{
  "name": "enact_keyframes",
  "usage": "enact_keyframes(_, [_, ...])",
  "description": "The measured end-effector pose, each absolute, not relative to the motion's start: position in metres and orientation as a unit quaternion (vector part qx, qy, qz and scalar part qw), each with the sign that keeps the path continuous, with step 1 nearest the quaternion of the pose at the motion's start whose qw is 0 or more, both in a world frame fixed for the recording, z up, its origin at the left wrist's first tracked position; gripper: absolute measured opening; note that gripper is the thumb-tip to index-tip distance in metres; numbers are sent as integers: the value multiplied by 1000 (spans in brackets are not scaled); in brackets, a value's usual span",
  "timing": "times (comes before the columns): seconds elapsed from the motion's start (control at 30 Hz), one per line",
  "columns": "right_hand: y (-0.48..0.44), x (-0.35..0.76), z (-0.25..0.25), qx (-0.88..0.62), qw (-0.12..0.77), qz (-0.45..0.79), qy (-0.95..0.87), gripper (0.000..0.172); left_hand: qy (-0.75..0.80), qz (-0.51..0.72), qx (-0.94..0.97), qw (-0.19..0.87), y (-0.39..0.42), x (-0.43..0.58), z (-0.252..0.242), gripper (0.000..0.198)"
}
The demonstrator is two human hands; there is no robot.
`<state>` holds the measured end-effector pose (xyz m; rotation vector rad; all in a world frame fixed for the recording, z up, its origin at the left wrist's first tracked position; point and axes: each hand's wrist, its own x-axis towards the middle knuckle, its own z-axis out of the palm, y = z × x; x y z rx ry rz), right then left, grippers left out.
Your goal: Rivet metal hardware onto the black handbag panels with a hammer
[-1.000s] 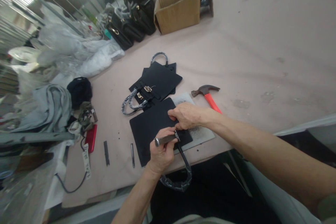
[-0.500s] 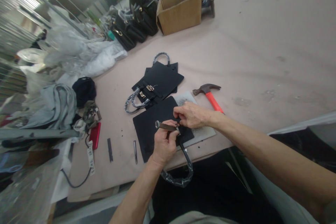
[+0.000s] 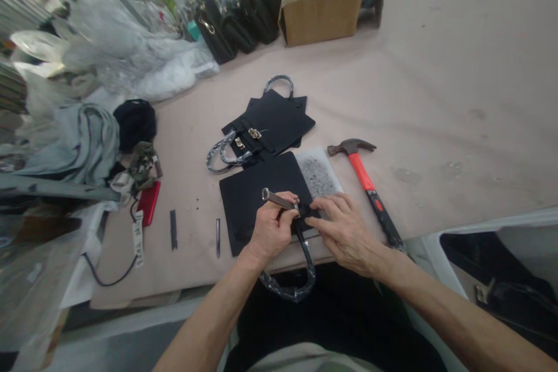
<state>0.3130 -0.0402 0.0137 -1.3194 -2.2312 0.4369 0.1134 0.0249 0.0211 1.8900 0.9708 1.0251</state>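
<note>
The black panel point(image 3: 257, 197) lies flat at the near edge of the tabletop point(image 3: 436, 99), partly over a grey pad point(image 3: 318, 174). Its wrapped handle point(image 3: 300, 279) hangs off the edge below it.

- The left hand point(image 3: 270, 229) has its fingers closed around a metal punch point(image 3: 279, 200). The tip rests on the panel's near right corner.
- The right hand point(image 3: 344, 229) lies just right of the punch, fingers spread and flat on the panel, gripping nothing.
- The hammer point(image 3: 366, 177) lies right of the panel, untouched.

Progress, as judged: this panel shows no clasp. The stack of panels point(image 3: 274, 122) just beyond it already carries metal clasps point(image 3: 254, 133). Fitting on the near panel appears to be at an early stage.

Writing: none is legible. A white tag point(image 3: 137, 238) well left of the panel bears print too small to read.
</note>
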Motion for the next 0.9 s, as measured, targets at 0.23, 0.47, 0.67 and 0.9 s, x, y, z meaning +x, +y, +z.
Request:
enact_keyframes(0.23, [-38,312,14,-489,224,169,-826,50,398,389,723,409,28,111,22,12])
enact_keyframes(0.47, [-43,303,18,-521,184,168,-816,53,392,395,730,396,28,112,21,12])
enact_keyframes(0.67, [-57,293,12,-563,143,96,-809,54,379,409,760,333,23,114,16,13])
enact_keyframes(0.9, [-60,297,9,-556,139,96,-814,54,364,404,797,262,20,116,12,15])
